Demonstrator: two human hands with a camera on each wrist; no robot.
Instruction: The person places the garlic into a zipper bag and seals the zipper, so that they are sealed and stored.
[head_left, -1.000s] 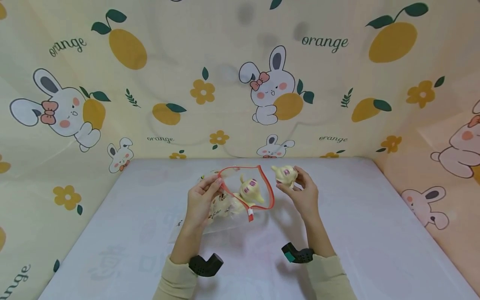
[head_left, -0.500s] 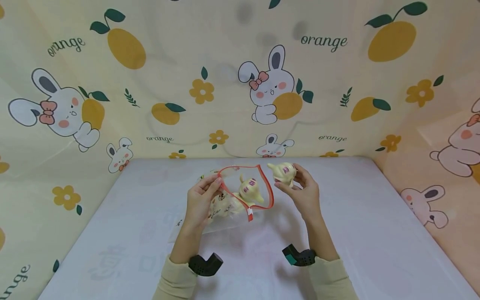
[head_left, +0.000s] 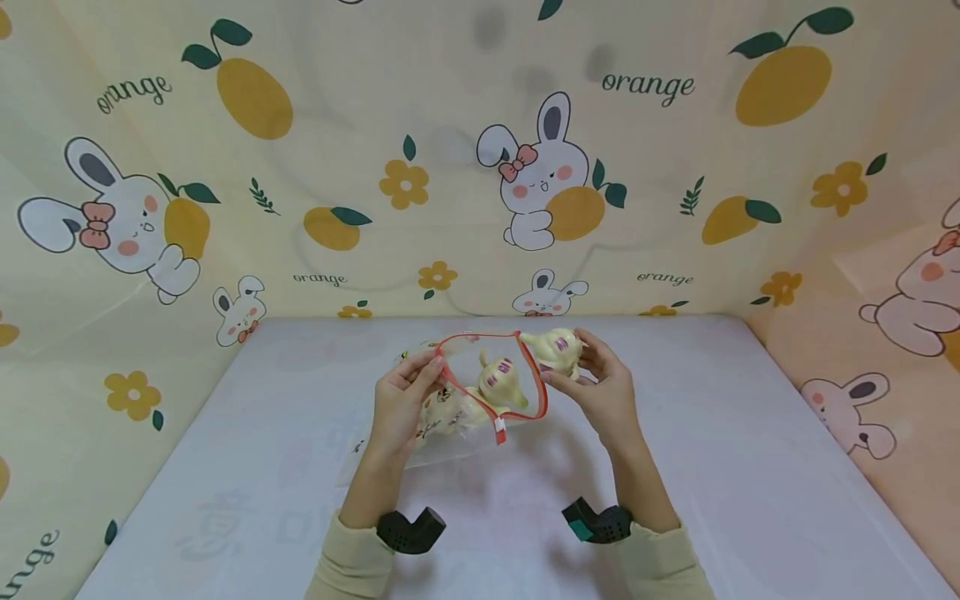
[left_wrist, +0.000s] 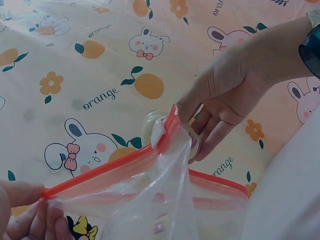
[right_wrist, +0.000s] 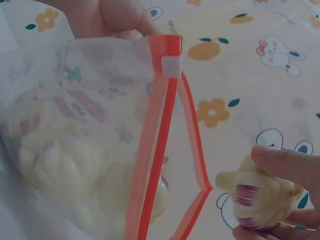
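My left hand (head_left: 405,396) pinches the red zip edge of a clear plastic zip bag (right_wrist: 75,85) and keeps its mouth spread. Inside the bag lie several garlic bulbs, pale with purple marks; one garlic bulb (head_left: 499,379) shows through the mouth. A white slider (right_wrist: 171,66) sits at the near end of the red zip. My right hand (head_left: 603,387) holds another garlic bulb (right_wrist: 255,197) between thumb and fingers, its stem pointing at the bag mouth. In the head view that bulb's stem overlaps the right side of the red rim.
A pale tabletop (head_left: 262,500) lies under the hands and bag. Behind and at the sides stands a cloth backdrop (head_left: 450,100) printed with rabbits and oranges. Each wrist carries a black camera, such as the one on the left (head_left: 411,531).
My right hand has carried its garlic bulb leftward to the rim of the bag, and the bulb has tipped slightly. The left hand and the bag have stayed in place.
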